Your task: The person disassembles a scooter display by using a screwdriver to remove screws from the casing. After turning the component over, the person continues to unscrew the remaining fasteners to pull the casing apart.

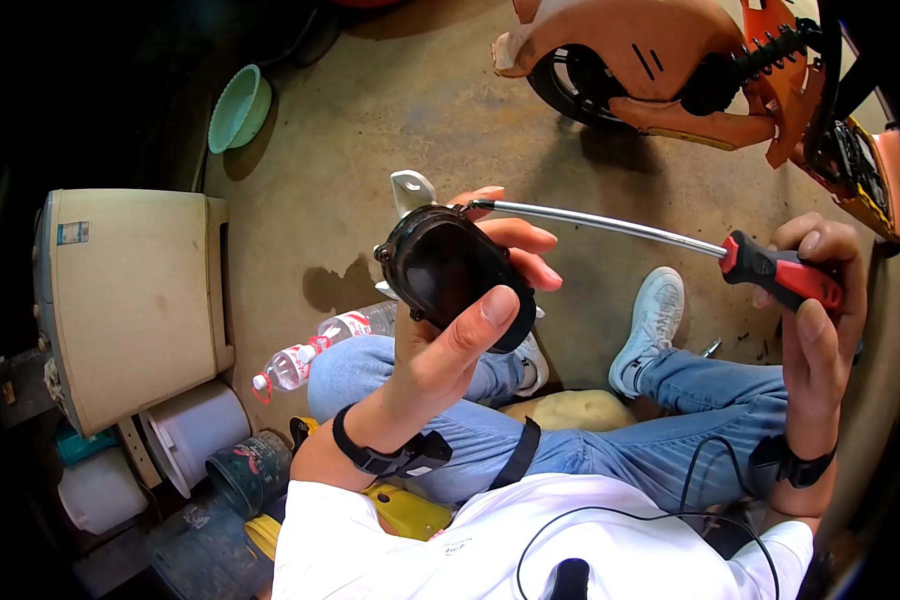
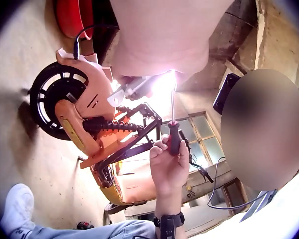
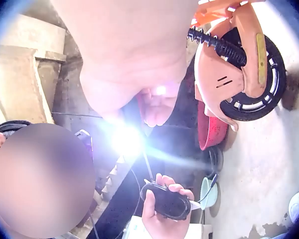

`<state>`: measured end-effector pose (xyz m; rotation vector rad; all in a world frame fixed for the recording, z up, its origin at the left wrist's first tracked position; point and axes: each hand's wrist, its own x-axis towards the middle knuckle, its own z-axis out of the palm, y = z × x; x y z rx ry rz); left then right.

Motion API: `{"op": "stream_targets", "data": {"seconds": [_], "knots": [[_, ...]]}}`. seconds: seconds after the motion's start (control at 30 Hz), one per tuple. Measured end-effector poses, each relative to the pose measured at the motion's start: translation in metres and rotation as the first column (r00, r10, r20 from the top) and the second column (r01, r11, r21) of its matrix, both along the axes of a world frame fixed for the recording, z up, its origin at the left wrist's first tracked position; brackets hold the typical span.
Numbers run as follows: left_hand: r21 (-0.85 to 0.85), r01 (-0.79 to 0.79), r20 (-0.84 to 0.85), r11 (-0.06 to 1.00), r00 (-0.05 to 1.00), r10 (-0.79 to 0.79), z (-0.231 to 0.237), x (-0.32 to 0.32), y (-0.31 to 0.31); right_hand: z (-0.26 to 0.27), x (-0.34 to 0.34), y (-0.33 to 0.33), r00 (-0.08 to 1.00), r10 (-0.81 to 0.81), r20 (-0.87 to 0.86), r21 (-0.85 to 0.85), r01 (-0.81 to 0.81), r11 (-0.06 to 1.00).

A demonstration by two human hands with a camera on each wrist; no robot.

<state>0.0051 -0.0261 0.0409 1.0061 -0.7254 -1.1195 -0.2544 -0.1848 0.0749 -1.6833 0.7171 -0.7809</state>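
Observation:
My left hand (image 1: pixel 448 352) holds up a black oval housing (image 1: pixel 452 268) with a glossy face, its thumb across the near edge and its fingers behind. A pale metal bracket (image 1: pixel 410 188) with a hole sticks out from the far end of the housing. In my right hand (image 1: pixel 822 350) is a screwdriver (image 1: pixel 765 272) with a red and black handle, gripped between thumb and fingers. Its long steel shaft points left, and the tip is right at the housing's upper edge, close to a lug there. In the right wrist view the housing (image 3: pixel 168 201) shows beyond a bright glare.
An orange scooter (image 1: pixel 660 60) stands at the upper right. Plastic bottles (image 1: pixel 345 330) lie beside the bent left knee. At the left are a cream-coloured box-like appliance (image 1: pixel 135 290), a white bucket (image 1: pixel 195 430) and a dark paint-marked bucket (image 1: pixel 250 470). A green basin (image 1: pixel 240 108) sits farther back.

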Motion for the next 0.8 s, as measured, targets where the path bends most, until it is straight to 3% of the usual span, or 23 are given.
{"op": "stream_targets", "data": {"seconds": [0.8], "knots": [[0.000, -0.030, -0.027, 1.000, 0.999, 0.030, 0.003, 0.000, 0.001, 0.007, 0.008, 0.005, 0.996, 0.075, 0.041, 0.001, -0.075, 0.997]]}}
